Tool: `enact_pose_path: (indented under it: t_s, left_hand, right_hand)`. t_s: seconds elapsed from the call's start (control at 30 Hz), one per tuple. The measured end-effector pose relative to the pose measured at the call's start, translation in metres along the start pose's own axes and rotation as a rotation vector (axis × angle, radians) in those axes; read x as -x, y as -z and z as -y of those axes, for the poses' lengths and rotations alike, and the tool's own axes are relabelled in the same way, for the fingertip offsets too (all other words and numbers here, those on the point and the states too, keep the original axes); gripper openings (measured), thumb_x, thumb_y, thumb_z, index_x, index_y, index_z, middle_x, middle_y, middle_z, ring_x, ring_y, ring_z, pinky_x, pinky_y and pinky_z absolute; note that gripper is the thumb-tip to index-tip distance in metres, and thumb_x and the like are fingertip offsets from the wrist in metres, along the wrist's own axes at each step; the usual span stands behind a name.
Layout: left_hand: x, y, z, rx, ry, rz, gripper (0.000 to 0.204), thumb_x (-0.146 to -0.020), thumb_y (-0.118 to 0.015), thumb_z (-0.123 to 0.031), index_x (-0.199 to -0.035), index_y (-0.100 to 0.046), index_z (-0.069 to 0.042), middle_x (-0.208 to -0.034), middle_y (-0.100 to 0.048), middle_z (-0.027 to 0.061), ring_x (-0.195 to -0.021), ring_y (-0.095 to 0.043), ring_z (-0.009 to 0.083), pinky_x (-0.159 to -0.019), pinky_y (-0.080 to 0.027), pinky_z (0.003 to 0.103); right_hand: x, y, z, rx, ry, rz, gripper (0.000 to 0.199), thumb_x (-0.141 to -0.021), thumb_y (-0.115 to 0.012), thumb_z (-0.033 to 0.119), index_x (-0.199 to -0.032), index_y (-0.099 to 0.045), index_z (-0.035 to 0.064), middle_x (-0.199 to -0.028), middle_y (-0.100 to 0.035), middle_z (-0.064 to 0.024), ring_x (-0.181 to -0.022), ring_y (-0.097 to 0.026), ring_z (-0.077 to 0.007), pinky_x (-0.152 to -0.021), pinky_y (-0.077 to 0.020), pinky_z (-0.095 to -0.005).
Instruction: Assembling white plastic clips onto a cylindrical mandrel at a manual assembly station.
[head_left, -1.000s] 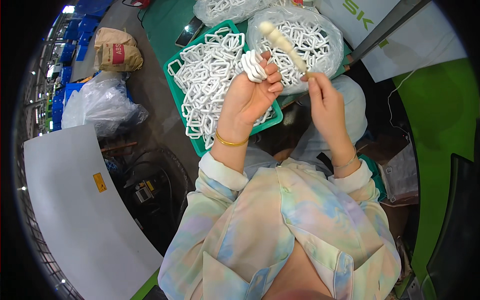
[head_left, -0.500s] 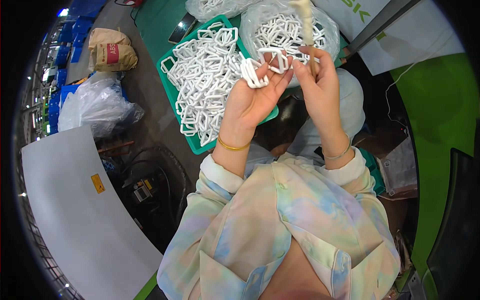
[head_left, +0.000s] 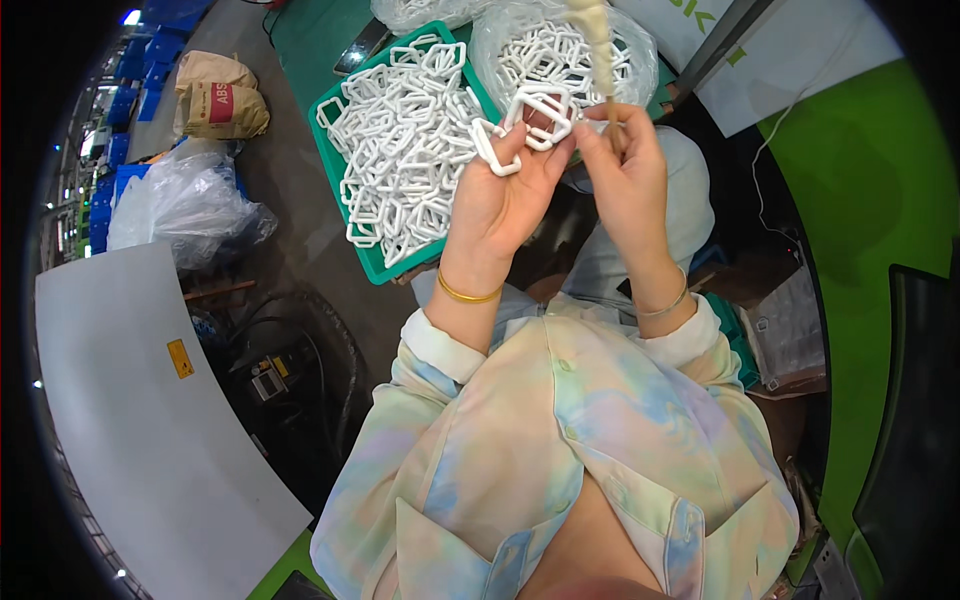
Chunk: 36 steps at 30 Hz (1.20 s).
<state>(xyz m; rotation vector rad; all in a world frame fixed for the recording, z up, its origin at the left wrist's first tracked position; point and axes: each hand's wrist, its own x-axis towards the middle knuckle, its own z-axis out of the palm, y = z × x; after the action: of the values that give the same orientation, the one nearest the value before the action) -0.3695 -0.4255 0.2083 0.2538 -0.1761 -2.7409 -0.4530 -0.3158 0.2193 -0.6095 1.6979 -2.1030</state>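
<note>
Several white plastic frame-shaped links (head_left: 486,148) rest in my left hand (head_left: 500,200), the fingers curled around them. One squarish link (head_left: 545,90) is raised near its fingertips. My right hand (head_left: 630,175) meets it there, its fingers closed on a slim tool with a brown shaft and a thicker cream-coloured upper part (head_left: 600,50). What kind of tool it is, I cannot make out. Just beyond my left hand, a green tray (head_left: 378,272) is heaped with similar white links (head_left: 405,150). A clear plastic bag (head_left: 484,62) behind my hands holds more of them.
A dark phone (head_left: 362,47) lies beyond the tray on a green surface. To the left are a brown paper sack (head_left: 222,105), crumpled clear plastic (head_left: 190,215) and a pale grey panel (head_left: 150,400). A white cable (head_left: 765,170) hangs at the right by a green panel (head_left: 850,200).
The links in my left hand have shifted; the raised one now sits more tilted and the stacked ones have spread. My right hand and the tool have moved slightly left. The view has turned a little.
</note>
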Motion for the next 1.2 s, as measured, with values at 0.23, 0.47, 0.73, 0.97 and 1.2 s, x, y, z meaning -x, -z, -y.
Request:
enact_pose_path:
  t_s: [0.23, 0.47, 0.73, 0.97, 1.2]
  left_hand:
    - [0.001, -0.002, 0.001, -0.078, -0.134, -0.030, 0.032, -0.101, -0.049, -0.004, -0.132, -0.049, 0.005, -0.135, -0.056, 0.0189, -0.128, -0.053, 0.0313, -0.115, -0.040, 0.049]
    - [-0.007, 0.004, -0.017, -0.039, -0.065, 0.011, 0.033, -0.101, -0.049, -0.006, -0.132, -0.049, 0.005, -0.135, -0.056, 0.0181, -0.129, -0.052, 0.0308, -0.115, -0.039, 0.050]
    - [-0.004, -0.012, -0.026, 0.002, -0.067, 0.001, 0.035, -0.100, -0.049, -0.007, -0.134, -0.048, 0.005, -0.134, -0.056, 0.0196, -0.129, -0.052, 0.0328, -0.117, -0.037, 0.051]
    - [-0.018, -0.012, -0.039, -0.185, -0.061, -0.013, 0.034, -0.100, -0.049, -0.005, -0.132, -0.050, 0.006, -0.130, -0.058, 0.0198, -0.125, -0.055, 0.0305, -0.112, -0.043, 0.046]
    - [-0.077, -0.051, -0.048, -1.071, -0.309, -0.084, 0.054, -0.094, -0.050, -0.001, -0.145, -0.037, 0.012, -0.145, -0.047, 0.0212, -0.135, -0.047, 0.0279, -0.113, -0.037, 0.035]
  right_hand:
    - [0.017, 0.029, 0.002, 0.373, 0.033, 0.224, 0.023, -0.105, -0.052, 0.021, -0.105, -0.064, 0.0021, -0.068, -0.045, 0.0060, -0.063, -0.037, -0.0021, -0.056, -0.0323, -0.0215]
    - [0.016, 0.042, 0.001, 0.361, -0.017, 0.158, 0.024, -0.105, -0.050, 0.022, -0.104, -0.066, 0.0026, -0.071, -0.051, 0.0038, -0.066, -0.044, -0.0050, -0.060, -0.0364, -0.0236]
    - [0.020, 0.034, 0.004, 0.422, -0.046, 0.209, 0.023, -0.104, -0.050, 0.018, -0.105, -0.066, 0.0017, -0.072, -0.054, 0.0007, -0.068, -0.046, -0.0064, -0.062, -0.0392, -0.0249]
    - [0.002, 0.079, -0.013, 0.506, -0.037, -0.034, 0.026, -0.106, -0.047, 0.020, -0.109, -0.065, 0.0019, -0.069, -0.040, 0.0078, -0.062, -0.034, -0.0021, -0.055, -0.0285, -0.0211]
    - [0.007, 0.119, -0.021, 0.469, -0.149, -0.100, 0.029, -0.107, -0.046, 0.022, -0.114, -0.065, 0.0012, -0.068, -0.032, 0.0111, -0.059, -0.026, 0.0006, -0.052, -0.0202, -0.0189]
